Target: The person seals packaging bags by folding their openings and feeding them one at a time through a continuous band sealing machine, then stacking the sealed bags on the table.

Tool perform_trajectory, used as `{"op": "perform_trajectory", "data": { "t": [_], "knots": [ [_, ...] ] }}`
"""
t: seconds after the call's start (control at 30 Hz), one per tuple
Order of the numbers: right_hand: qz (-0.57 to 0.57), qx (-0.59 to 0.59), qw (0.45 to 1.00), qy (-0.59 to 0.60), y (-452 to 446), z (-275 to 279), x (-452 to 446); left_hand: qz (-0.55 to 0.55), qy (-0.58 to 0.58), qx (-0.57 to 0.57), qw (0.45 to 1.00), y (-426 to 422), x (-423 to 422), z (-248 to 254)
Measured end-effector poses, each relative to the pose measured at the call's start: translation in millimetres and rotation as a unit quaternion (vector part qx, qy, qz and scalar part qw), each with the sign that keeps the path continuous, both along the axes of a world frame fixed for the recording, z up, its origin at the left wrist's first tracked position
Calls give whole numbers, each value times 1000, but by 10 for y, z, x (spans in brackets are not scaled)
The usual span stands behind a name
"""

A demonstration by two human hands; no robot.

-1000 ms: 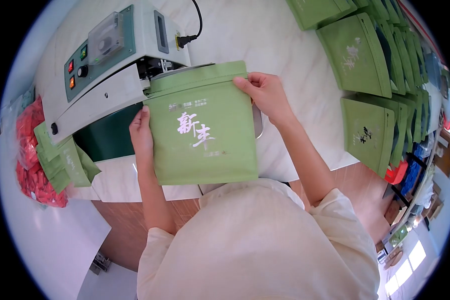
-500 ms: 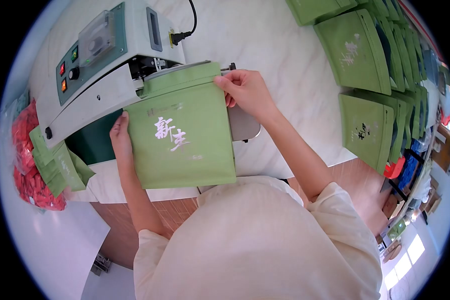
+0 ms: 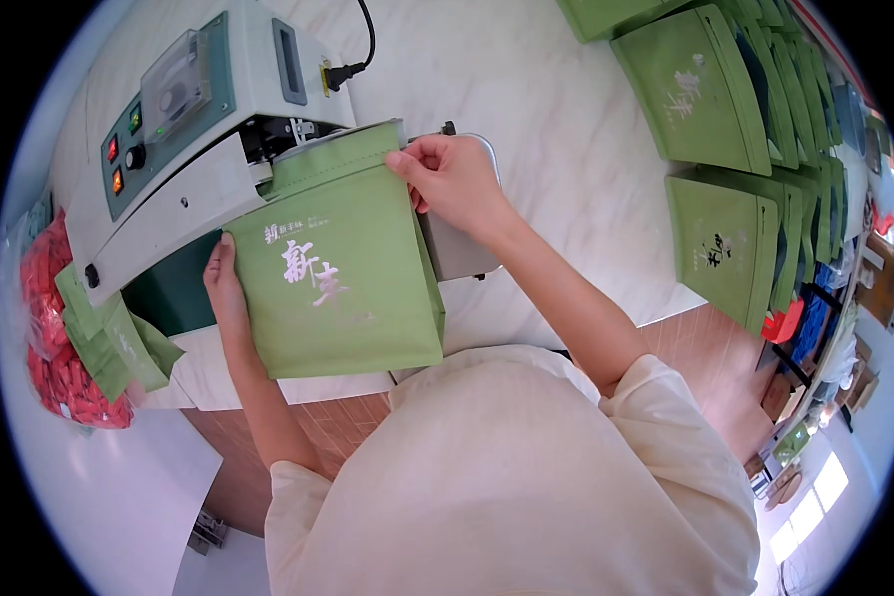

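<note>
A green pouch (image 3: 333, 288) with silvery white characters hangs across the front of a band sealing machine (image 3: 169, 209). Its top edge runs into the slot under the machine's long white cover. My right hand (image 3: 454, 186) pinches the pouch's upper right corner between thumb and fingers. On the opposite side, my left hand (image 3: 226, 288) holds the left edge, thumb on the front and the other fingers mostly hidden behind. Below my left hand's side of the machine lies a dark green belt (image 3: 174, 290).
Rows of similar green pouches (image 3: 720, 243) stand on the right of the marbled table (image 3: 556, 119). A black power cord (image 3: 353, 72) plugs into the machine. At the far left are red packets in clear plastic (image 3: 50, 298) and a loose green pouch (image 3: 134, 343).
The pouch has slid left along the machine, and both hands have moved left with it, still gripping. The view has shifted slightly too.
</note>
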State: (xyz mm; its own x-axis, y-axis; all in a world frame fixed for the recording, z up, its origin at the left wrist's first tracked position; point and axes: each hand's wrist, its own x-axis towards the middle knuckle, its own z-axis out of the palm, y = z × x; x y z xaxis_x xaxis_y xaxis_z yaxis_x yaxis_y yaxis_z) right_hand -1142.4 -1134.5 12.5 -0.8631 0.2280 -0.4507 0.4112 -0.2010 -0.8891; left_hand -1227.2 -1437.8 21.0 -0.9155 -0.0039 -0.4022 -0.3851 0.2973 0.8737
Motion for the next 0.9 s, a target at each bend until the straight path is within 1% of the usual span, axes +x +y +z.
{"op": "perform_trajectory", "data": {
  "t": [0.07, 0.27, 0.33, 0.43, 0.53, 0.67, 0.73, 0.77, 0.83, 0.87, 0.9],
  "knots": [
    [0, 16, 1000, 12, -32, 0, -16, 0, 4, -4, 1000, -16, -3, 22],
    [0, -12, 1000, 1, -81, 67, -60, 1, 7, -5, 1000, -144, -53, 22],
    [26, -24, 999, -11, -88, 94, -80, -1, -1, -17, 1000, -189, -75, 30],
    [32, -24, 999, -13, -110, 125, -105, -13, 6, -37, 999, -250, -97, 33],
    [9, -36, 999, -3, -178, 82, -125, -10, 7, -46, 999, -289, -116, 39],
    [13, -30, 999, 5, -244, 32, -154, -17, -5, -24, 1000, -363, -130, 59],
    [10, -24, 1000, 1, -272, 27, -171, 9, 18, -106, 994, -334, -82, 123],
    [10, -25, 1000, 2, -282, 35, -179, 9, 18, -107, 994, -329, -40, 171],
    [28, -17, 999, -8, -298, 54, -199, -1, 87, -152, 985, -334, 96, 284],
    [27, -18, 999, -8, -313, 35, -206, -3, 87, -152, 984, -342, 185, 309],
    [23, -10, 1000, 2, -340, 3, -208, 24, 153, -162, 975, -359, 296, 324]
  ]
}}
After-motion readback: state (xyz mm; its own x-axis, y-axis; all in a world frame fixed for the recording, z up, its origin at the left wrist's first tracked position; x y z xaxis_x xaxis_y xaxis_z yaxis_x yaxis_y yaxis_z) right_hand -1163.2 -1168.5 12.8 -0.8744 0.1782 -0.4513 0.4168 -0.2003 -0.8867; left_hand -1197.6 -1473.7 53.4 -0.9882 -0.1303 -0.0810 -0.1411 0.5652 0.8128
